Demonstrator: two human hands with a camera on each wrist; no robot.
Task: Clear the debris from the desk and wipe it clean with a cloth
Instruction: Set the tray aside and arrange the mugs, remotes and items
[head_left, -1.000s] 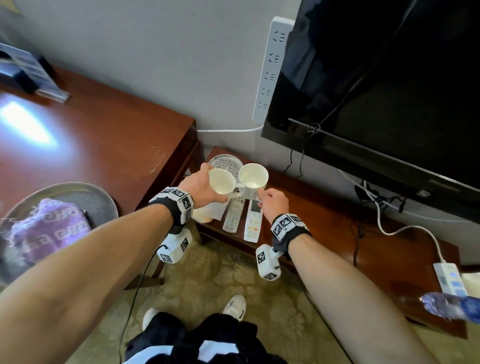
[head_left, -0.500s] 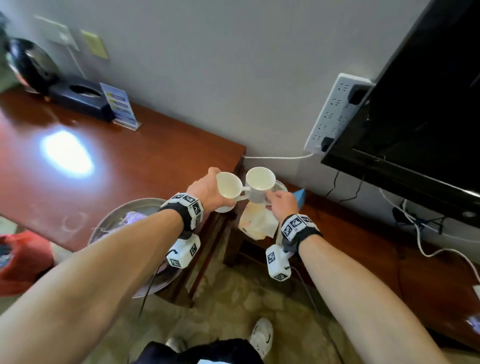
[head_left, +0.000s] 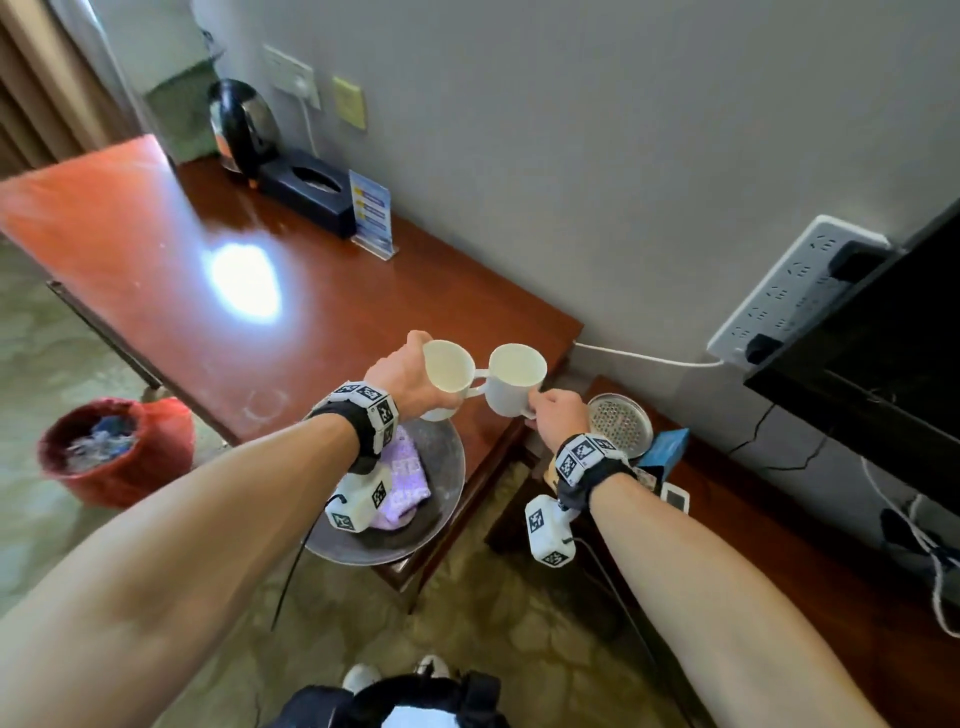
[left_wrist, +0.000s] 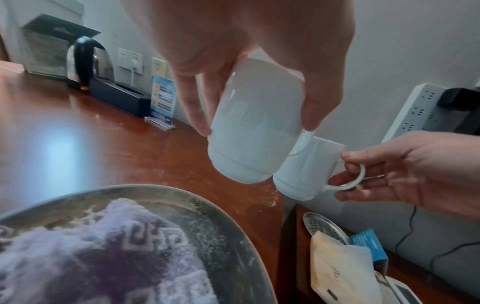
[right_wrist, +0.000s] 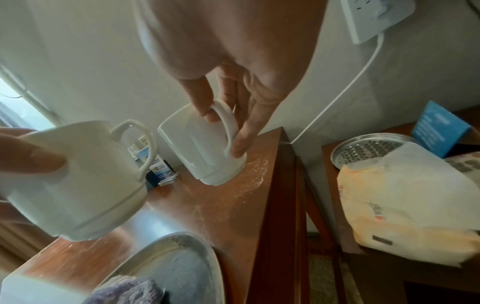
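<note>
Desk (head_left: 322, 332) lies below both hands, white dust near its right corner. Left hand (head_left: 402, 376) wraps one mug (head_left: 449, 371); right hand (head_left: 558, 410) hooks the second mug (head_left: 514, 376) by its handle. The mugs apparently touch, so a knock could chip them.

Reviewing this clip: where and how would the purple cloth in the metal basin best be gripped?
Pinch the purple cloth at its raised, bunched top, coming straight down from above. It lies crumpled inside the metal basin, whose raised rim blocks a sideways approach.
</note>
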